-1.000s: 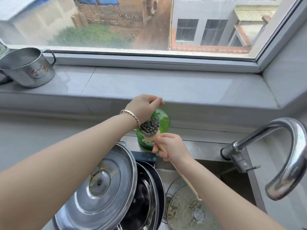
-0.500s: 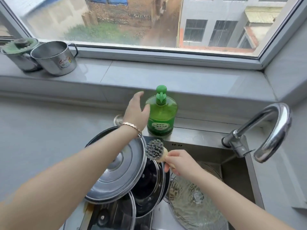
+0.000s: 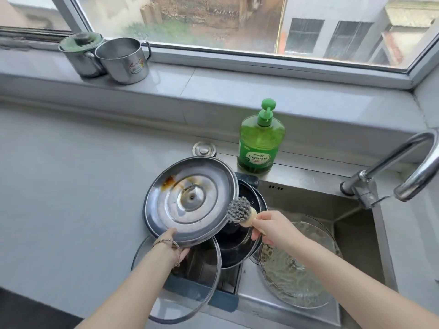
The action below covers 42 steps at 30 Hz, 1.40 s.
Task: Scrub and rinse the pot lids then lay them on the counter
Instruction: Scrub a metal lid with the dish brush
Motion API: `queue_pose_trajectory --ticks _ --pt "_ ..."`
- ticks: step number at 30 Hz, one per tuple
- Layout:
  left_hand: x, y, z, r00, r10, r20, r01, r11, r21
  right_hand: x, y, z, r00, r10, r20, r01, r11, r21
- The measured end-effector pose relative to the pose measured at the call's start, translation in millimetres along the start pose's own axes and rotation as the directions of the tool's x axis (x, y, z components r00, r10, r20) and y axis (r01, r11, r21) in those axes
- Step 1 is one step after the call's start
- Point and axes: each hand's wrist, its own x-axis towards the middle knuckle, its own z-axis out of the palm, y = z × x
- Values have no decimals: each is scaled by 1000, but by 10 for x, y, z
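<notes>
I have the large round stainless-steel lid (image 3: 190, 200) tilted up over the stack at the left of the steel sink (image 3: 308, 193). My left hand (image 3: 177, 251) pinches its near rim, thumb on top and fingers curled beneath. My right hand (image 3: 270, 227) is wrapped round the handle of the wooden brush with grey bristles (image 3: 238, 211), whose head sits at the lid's right rim; I cannot tell whether it touches. The brown stain lies at the upper left of the lid's face, so I judge the scrubbing should start there, in firm circles, with the left hand bracing against the push so the wet rim does not slip. Directly under it lie a dark round lid (image 3: 237, 236) and a metal-rimmed glass lid (image 3: 180, 295), so a dropped edge would strike them. A clear glass lid (image 3: 297, 276) fills the basin floor. The curved chrome tap (image 3: 403, 167) stands well to the right and the green soap bottle (image 3: 260, 143) just behind. The grey counter (image 3: 71, 186) to the left offers open room for laying down.
</notes>
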Motion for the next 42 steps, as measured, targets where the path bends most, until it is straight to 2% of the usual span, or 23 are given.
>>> queue_pose_trajectory --ticks 3,5,11,14,16,20,24,27,30,32,34,36,37,40,42 --pt "47 -72 -45 994 33 100 -18 988 -151 -45 32 -3 1000 8 -18 -8 1000 -16" --pt "125 -108 -94 988 101 121 -80 983 -166 -78 72 -14 999 10 -32 -11 999 -43" --pt "95 -50 -171 959 141 247 -107 983 -148 -160 161 -34 998 30 -57 -33 999 -40" --pt "-50 -28 -223 924 179 338 -127 977 -169 -211 153 -64 997 -7 -83 2 998 -56" --pt "-122 -2 -285 907 226 354 -188 972 -138 -260 126 -104 990 -72 -118 63 995 -79" --pt "-352 41 -421 867 288 406 -313 950 -6 -388 65 -243 972 -171 -159 172 985 -4" --pt "-775 -60 -372 816 323 480 -454 872 186 -566 102 -406 942 -260 -211 246 965 -91" --pt "-1086 -242 -227 780 279 560 -502 813 294 -719 256 -524 882 -329 -339 250 934 -256" --pt "-1238 -481 -101 742 188 644 -523 763 380 -825 478 -648 808 -360 -467 187 908 -376" --pt "-1284 -629 -52 723 106 683 -520 734 437 -815 661 -779 750 -361 -554 60 872 -486" --pt "-1297 -762 -9 716 36 697 -499 724 476 -786 833 -906 713 -312 -628 -87 849 -522" --pt "-1350 -902 51 708 -10 706 -483 723 494 -803 931 -891 713 -284 -641 -143 836 -530" --pt "-1386 -959 94 700 -16 714 -495 710 502 -826 958 -813 727 -304 -616 -109 834 -540" --pt "-1443 -1069 225 680 -5 733 -553 653 518 -968 1032 -476 764 -494 -416 180 781 -598" --pt "-1436 -1092 251 680 7 733 -555 658 508 -974 1107 -564 757 -523 -391 212 763 -611"
